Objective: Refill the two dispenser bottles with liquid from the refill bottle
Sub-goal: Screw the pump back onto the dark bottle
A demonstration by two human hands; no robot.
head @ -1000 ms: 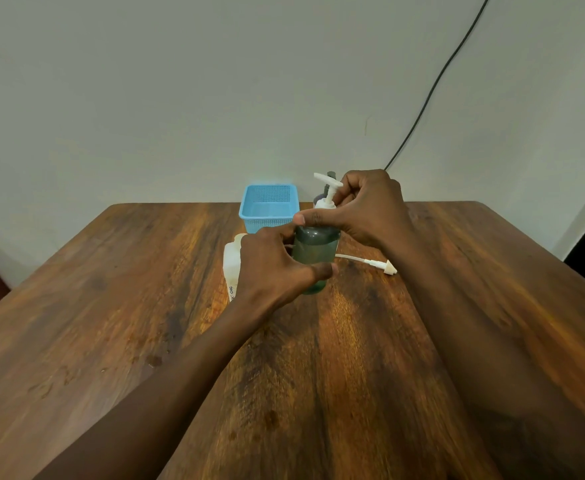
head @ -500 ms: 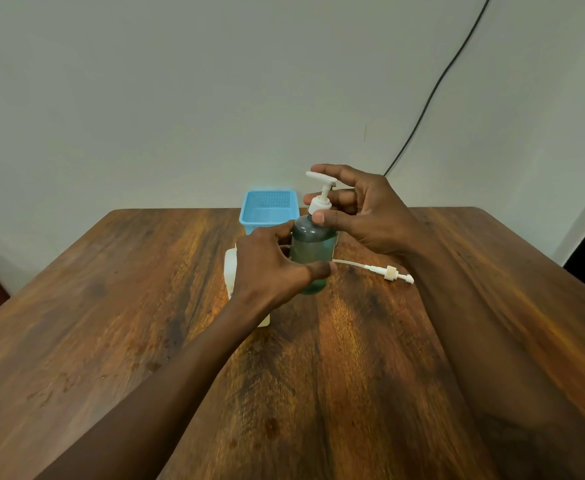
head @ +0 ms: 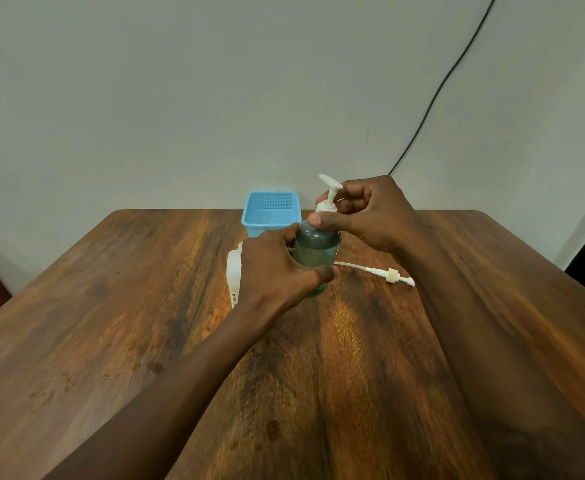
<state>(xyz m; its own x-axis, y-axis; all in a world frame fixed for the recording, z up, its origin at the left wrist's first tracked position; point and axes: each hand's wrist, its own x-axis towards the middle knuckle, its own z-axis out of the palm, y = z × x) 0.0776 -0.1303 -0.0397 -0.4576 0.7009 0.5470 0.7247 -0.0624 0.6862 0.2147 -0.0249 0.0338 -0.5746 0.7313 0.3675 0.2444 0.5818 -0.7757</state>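
A brown wooden counter [head: 353,393] with strong dark grain fills the lower part of the view. A small blue plastic basket [head: 261,228] with mesh walls stands at the far edge of the counter, about in the middle of it. Some small dark spots [head: 154,367] lie near the left edge. Behind is a plain pale wall [head: 180,98], and a thin black cable [head: 433,95] runs down it diagonally.

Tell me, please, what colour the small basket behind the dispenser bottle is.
The basket is light blue, seen best in the head view.
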